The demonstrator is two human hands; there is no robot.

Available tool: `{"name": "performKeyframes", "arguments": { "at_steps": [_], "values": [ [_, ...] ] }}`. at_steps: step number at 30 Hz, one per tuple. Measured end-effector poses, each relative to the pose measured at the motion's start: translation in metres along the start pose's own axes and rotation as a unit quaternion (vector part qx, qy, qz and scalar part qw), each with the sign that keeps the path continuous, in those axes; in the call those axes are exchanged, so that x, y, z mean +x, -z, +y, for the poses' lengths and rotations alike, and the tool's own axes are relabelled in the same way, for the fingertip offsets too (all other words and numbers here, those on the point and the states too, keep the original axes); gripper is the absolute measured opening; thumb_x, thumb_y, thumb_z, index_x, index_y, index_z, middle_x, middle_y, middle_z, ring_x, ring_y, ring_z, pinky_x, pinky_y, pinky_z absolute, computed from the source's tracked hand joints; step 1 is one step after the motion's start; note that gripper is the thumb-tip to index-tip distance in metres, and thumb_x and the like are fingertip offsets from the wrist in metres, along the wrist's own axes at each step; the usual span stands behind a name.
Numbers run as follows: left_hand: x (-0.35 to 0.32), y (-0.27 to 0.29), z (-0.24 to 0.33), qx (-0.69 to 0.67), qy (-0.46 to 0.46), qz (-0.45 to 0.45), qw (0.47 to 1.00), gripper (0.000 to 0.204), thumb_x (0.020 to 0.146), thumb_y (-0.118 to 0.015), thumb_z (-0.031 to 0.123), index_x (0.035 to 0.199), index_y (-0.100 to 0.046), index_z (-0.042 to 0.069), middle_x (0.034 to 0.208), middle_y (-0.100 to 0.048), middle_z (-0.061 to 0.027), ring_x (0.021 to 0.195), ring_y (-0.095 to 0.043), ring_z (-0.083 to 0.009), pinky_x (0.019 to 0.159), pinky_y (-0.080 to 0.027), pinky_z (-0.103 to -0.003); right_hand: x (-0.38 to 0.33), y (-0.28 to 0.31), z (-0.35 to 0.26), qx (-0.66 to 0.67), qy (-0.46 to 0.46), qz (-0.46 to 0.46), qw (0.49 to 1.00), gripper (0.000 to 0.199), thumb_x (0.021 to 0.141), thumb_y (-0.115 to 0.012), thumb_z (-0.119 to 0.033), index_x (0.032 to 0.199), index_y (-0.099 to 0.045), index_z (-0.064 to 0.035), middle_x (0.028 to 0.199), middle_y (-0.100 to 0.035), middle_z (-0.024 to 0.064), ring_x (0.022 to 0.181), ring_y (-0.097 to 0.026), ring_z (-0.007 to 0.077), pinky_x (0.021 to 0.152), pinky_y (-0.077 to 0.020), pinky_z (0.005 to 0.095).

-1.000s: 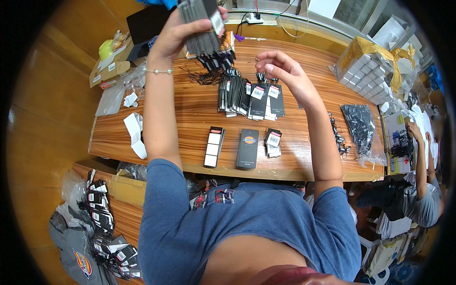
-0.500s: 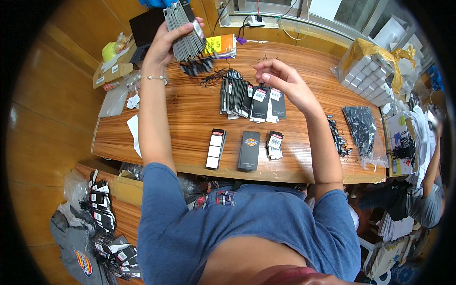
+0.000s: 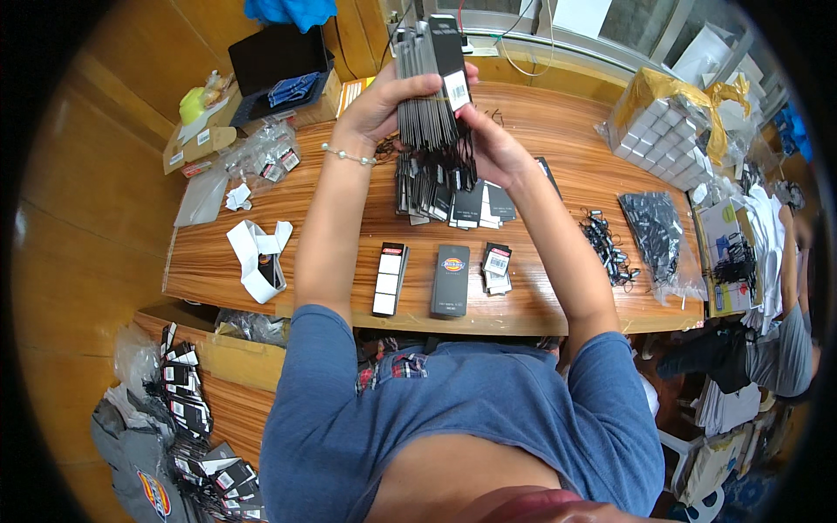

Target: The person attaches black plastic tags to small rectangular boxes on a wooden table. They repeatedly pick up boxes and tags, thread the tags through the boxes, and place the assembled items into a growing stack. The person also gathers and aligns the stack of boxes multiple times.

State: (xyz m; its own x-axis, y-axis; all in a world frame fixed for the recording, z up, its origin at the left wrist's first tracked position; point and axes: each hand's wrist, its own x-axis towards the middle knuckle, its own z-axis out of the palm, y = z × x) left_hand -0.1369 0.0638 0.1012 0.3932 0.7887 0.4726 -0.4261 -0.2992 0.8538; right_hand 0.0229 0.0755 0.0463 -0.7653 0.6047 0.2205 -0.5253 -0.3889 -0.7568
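Observation:
A thick stack of dark hang tags with black strings dangling below is raised over the far middle of the table. My left hand wraps around its left side, thumb across the front. My right hand grips the right edge, its thumb beside a white barcode label; the other fingers are partly hidden behind the stack. Just below lies a spread of more tags, partly covered by the hanging strings. Nearer me sit three small piles: white-panelled tags, dark grey tags and small labelled tags.
Black string loops and a clear bag of them lie on the right. Beyond is a wrapped block of small white boxes. A white paper strip and a laptop are left. Another person is at far right.
My left hand has carried the stack rightward, uncovering the laptop and the paper strip's coil. My right hand has risen from above the spread tags and taken hold of the stack's right edge.

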Motion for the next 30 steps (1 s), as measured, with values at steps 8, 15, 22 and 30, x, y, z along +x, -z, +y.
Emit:
{"name": "performKeyframes", "arguments": {
  "at_steps": [8, 15, 22, 30],
  "values": [
    [-0.019, -0.025, -0.042, 0.178, -0.131, 0.286, 0.932, 0.091, 0.072, -0.065, 0.052, 0.132, -0.021, 0.0, 0.127, -0.034, -0.0187, 0.117, -0.037, -0.0243, 0.099, -0.029, -0.034, -0.001, -0.013, -0.003, -0.048, 0.152, 0.144, 0.977, 0.038, 0.086, -0.057, -0.024, 0.115, -0.044, -0.0036, 0.103, -0.057, 0.0097, 0.092, -0.057, 0.0155, 0.082, -0.0471, 0.0303],
    [-0.02, -0.056, -0.091, 0.004, -0.146, 0.27, 0.952, 0.075, 0.081, -0.058, 0.046, 0.131, -0.021, 0.004, 0.12, -0.042, -0.0086, 0.11, -0.041, -0.0152, 0.095, -0.033, -0.028, -0.002, -0.031, 0.008, -0.217, 0.259, 0.23, 0.913, 0.046, 0.085, -0.059, -0.027, 0.118, -0.036, -0.0032, 0.106, -0.051, 0.0087, 0.098, -0.049, 0.0154, 0.087, -0.0399, 0.0294],
    [-0.028, -0.038, -0.076, 0.098, -0.169, 0.239, 0.951, 0.058, 0.085, -0.057, 0.034, 0.126, -0.028, 0.004, 0.113, -0.045, -0.0079, 0.103, -0.044, -0.0142, 0.092, -0.035, -0.027, -0.024, -0.023, -0.086, -0.481, 0.35, 0.232, 0.77, 0.067, 0.086, -0.052, -0.039, 0.134, -0.025, -0.0011, 0.128, -0.038, 0.0174, 0.118, -0.038, 0.0241, 0.095, -0.0346, 0.0337],
    [-0.032, -0.05, -0.064, 0.193, -0.146, 0.224, 0.944, 0.081, 0.069, -0.075, 0.022, 0.127, -0.021, 0.005, 0.114, -0.042, -0.0124, 0.106, -0.046, -0.0195, 0.09, -0.04, -0.031, -0.026, -0.025, -0.069, -0.532, 0.249, 0.233, 0.775, 0.036, 0.077, -0.066, -0.028, 0.101, -0.058, -0.0016, 0.08, -0.059, 0.0052, 0.074, -0.055, 0.01, 0.068, -0.0449, 0.023]
  ]
}}
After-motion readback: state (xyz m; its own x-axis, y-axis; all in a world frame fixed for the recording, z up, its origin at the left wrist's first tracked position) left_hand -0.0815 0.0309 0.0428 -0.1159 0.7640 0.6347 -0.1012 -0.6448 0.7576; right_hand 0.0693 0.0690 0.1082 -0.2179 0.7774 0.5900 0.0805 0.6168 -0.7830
